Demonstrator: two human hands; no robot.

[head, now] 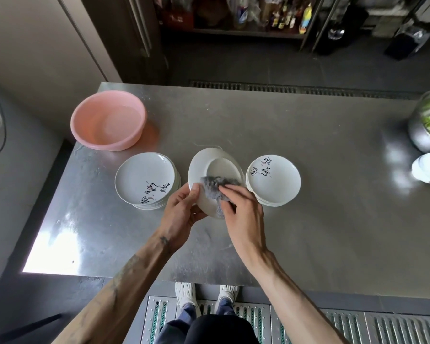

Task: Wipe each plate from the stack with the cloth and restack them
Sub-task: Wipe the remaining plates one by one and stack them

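Far left on the steel counter (320,219) there's a pink basin (109,146) with a bit of clear water in it, sitting toward the back edge. Just in front and slightly right of it is the left stack (145,181) of white plates, face up, with black brush lettering on the top one.

Next over is the left hand (181,212). Its grip is closed on the near-left rim of a single plate (221,166), thumb on top of the rim and fingers curled underneath. That plate is up off the counter, tilted, bottom side facing the camera so you can see the foot ring. It sits between the two stacks, near both but not clearly touching either.

A grey cloth (217,187) is spread across the underside of the plate, with one end hanging over the near rim. The right hand (246,214) has its fingers laid over the cloth and its thumb on the hanging bit, so that grip is holding the cloth against the plate.

Just right of that is the right stack (273,180), also face up with lettering on top.

Way over at the right edge there's a metal bowl (418,135) with chopped greens, and a small pile of white dishes (428,167) in front of it, cut off by the frame.
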